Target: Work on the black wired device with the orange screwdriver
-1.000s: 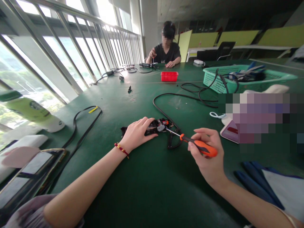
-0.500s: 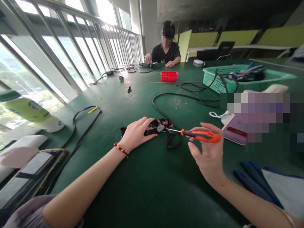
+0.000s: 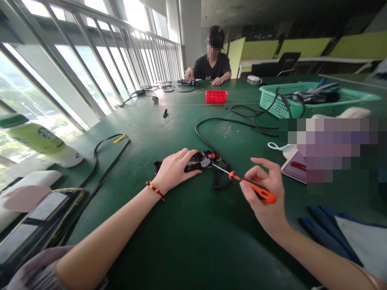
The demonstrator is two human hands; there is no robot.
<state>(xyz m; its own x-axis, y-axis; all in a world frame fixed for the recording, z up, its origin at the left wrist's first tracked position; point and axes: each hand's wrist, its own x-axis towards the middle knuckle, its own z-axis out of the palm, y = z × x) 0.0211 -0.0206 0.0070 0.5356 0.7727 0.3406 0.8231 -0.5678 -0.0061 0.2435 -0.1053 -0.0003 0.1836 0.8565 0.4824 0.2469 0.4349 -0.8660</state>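
My left hand point(image 3: 175, 169) is closed over a black device with its insides exposed point(image 3: 205, 160), pressing it against the green table point(image 3: 193, 237). Small grey, red and copper-coloured parts show at the device's right end, and a black cable runs from it. In my right hand point(image 3: 270, 189) is an orange and black screwdriver point(image 3: 255, 187), held between thumb and fingers with the index finger raised. Its thin shaft slants up and left, and the tip reaches the exposed parts near the grey piece. Whether the tip sits in a screw I cannot tell. My palm hides the device's left middle.
A red tray point(image 3: 216, 96) stands farther back, and a teal basket point(image 3: 326, 112) of tools and cables is at right. Blue-grey gloves point(image 3: 347, 233) lie at lower right. A bottle point(image 3: 45, 141) and phone point(image 3: 36, 225) are at left. Another person point(image 3: 211, 66) sits opposite.
The screwdriver's handle has swung down, so the tool slants more steeply. My right-hand fingers have shifted around the handle. My left hand stays on the device.
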